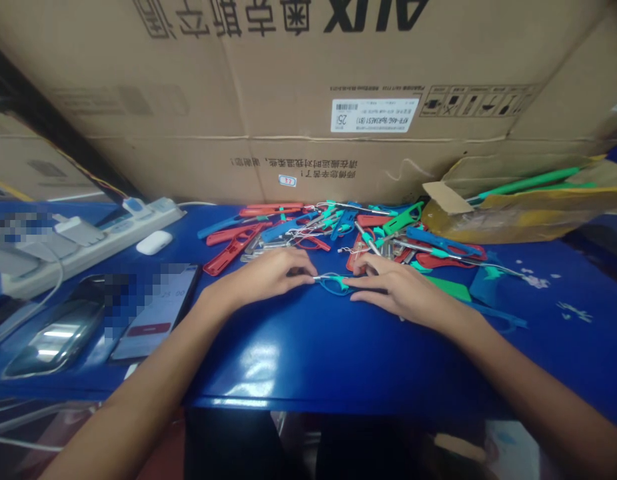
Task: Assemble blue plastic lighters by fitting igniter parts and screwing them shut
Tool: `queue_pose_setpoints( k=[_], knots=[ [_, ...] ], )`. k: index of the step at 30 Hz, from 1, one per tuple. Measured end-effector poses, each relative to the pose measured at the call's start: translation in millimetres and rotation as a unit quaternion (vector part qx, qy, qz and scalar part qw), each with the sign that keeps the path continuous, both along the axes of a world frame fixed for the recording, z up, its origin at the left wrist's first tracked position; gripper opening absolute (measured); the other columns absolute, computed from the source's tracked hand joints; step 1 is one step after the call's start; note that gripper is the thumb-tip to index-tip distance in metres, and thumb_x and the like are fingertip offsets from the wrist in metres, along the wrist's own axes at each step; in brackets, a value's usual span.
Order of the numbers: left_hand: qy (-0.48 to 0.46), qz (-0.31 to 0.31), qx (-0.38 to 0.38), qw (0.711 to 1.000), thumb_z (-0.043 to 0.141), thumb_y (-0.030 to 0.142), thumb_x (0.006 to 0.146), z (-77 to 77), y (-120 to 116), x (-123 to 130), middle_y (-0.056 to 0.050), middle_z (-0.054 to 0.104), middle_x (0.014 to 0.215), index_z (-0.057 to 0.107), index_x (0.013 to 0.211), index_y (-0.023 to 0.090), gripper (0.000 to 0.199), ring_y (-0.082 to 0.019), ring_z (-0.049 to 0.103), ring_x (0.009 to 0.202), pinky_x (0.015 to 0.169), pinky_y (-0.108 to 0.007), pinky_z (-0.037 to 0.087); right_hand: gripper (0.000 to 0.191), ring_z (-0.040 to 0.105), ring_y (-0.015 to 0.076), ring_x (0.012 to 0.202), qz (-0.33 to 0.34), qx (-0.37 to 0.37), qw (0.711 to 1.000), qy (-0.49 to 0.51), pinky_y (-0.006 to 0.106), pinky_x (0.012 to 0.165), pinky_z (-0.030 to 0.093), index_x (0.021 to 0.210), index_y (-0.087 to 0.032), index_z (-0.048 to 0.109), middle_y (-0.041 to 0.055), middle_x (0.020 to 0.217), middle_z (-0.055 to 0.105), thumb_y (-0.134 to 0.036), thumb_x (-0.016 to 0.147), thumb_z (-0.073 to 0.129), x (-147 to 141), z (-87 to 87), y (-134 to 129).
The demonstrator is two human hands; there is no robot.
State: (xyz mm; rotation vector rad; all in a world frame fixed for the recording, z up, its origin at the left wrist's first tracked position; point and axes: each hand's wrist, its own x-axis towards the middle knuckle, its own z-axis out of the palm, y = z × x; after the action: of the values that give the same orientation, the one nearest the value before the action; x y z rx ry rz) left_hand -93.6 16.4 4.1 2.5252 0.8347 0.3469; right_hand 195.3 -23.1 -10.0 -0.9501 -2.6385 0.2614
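Blue tabletop (338,353), blue casing (331,287) held between hands (273,275) (408,287)

A glossy blue tabletop (333,360) bears a loose heap of red, blue and green plastic pieces and thin metal rods (344,225) across its far part; to the left of the heap lies a small white rounded case (154,243); farther left of the heap runs a white power strip (121,235) with plugs in it; left of the heap and nearer lie a phone (161,307) and a shiny dark object (58,327) (too unclear to name); just right of the heap rests an open, taped cardboard box (508,217); nearer, on the heap's right, are white scraps (536,279) and pale slivers (573,311).
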Motion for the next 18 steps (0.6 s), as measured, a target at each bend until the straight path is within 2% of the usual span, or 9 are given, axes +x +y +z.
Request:
queue_pose_setpoints(
  k=[4, 9, 14, 18],
  knots=[
    [0.004, -0.007, 0.048, 0.999, 0.057, 0.028, 0.1, -1.4, 1, 2, -0.005, 0.072, 0.1, 0.076, 0.102, 0.02, 0.02, -0.017, 0.066, 0.09, 0.085, -0.032, 0.047, 0.028, 0.064, 0.0193, 0.099, -0.006, 0.017, 1.0, 0.006, 0.032, 0.084, 0.053, 0.123, -0.025, 0.07, 0.0074, 0.115, 0.061, -0.033, 0.101, 0.053, -1, -4.6, 0],
    [0.063, 0.004, 0.113, 0.992, 0.056, 0.026, 0.1, 3.0, -5, 5, -0.005, 0.072, 0.102, 0.077, 0.1, 0.02, 0.021, -0.019, 0.066, 0.093, 0.088, -0.036, 0.042, 0.029, 0.065, 0.0203, 0.101, -0.012, 0.009, 1.0, -0.002, 0.034, 0.086, 0.055, 0.124, -0.024, 0.068, 0.0079, 0.117, 0.061, -0.031, 0.102, 0.051, -5, -5.3, -1],
    [0.116, 0.003, 0.141, 0.983, 0.057, 0.022, 0.098, 5.8, -10, 7, -0.004, 0.07, 0.101, 0.077, 0.098, 0.021, 0.02, -0.02, 0.064, 0.093, 0.09, -0.039, 0.038, 0.03, 0.065, 0.0211, 0.106, -0.026, -0.006, 1.0, -0.013, 0.036, 0.09, 0.055, 0.128, -0.025, 0.065, 0.0075, 0.124, 0.06, -0.032, 0.103, 0.05, -6, -4.3, -2],
    [0.119, 0.006, 0.161, 0.98, 0.056, 0.023, 0.099, 4.2, -12, 7, -0.004, 0.069, 0.1, 0.076, 0.099, 0.021, 0.02, -0.02, 0.063, 0.092, 0.091, -0.04, 0.038, 0.035, 0.064, 0.0216, 0.113, -0.024, -0.018, 0.999, -0.024, 0.036, 0.094, 0.055, 0.137, -0.025, 0.058, 0.0087, 0.13, 0.059, -0.029, 0.104, 0.048, -8, -3.8, -3]
  ],
)
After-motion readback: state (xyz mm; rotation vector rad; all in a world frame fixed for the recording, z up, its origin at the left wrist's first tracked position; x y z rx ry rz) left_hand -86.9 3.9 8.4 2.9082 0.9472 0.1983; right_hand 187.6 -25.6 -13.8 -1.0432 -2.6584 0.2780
